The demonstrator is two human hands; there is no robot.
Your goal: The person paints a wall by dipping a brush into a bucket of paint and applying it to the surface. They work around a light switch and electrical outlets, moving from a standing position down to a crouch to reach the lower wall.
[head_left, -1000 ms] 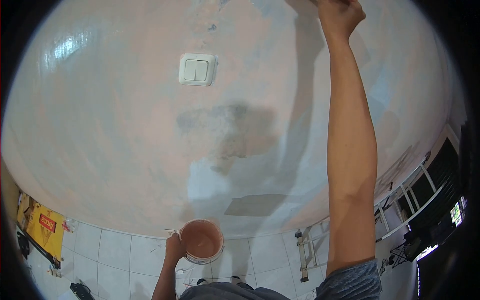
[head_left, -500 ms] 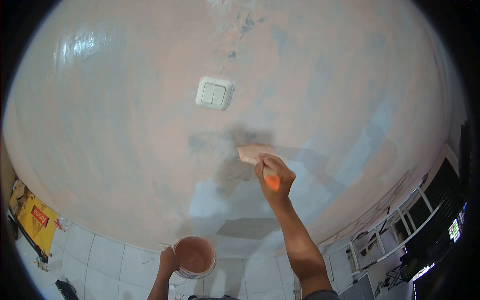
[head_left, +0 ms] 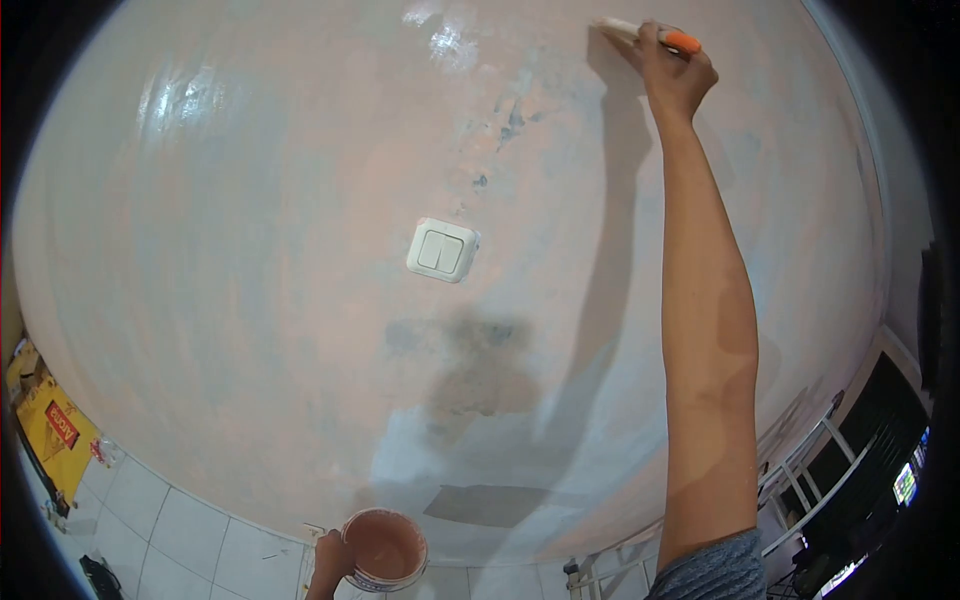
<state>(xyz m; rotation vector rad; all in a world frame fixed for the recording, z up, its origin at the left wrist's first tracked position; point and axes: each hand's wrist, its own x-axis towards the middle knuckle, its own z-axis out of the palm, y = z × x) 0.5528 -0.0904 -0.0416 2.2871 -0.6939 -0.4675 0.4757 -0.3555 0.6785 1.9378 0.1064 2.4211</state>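
High up on the wall (head_left: 330,290), my right hand (head_left: 678,75) is closed round a paintbrush (head_left: 683,42) with an orange handle. The bristles point left and lie right at the painted surface. My arm is stretched far upward. At the bottom, my left hand (head_left: 331,556) grips the rim of a bucket (head_left: 385,548) of pinkish paint. The wall carries uneven pink paint over pale blue, with a bare bluish area low in the middle. A white double light switch (head_left: 442,250) sits on the wall, left of my right forearm.
White floor tiles (head_left: 190,530) run along the foot of the wall. A yellow box or bag (head_left: 55,440) lies at the far left. On the right stands a metal ladder (head_left: 815,470), with dark furniture and a lit screen (head_left: 905,480) behind it.
My right hand has swung the paintbrush from below the switch to high up and right on the wall. The view has tilted upward; the bucket stays in my left hand.
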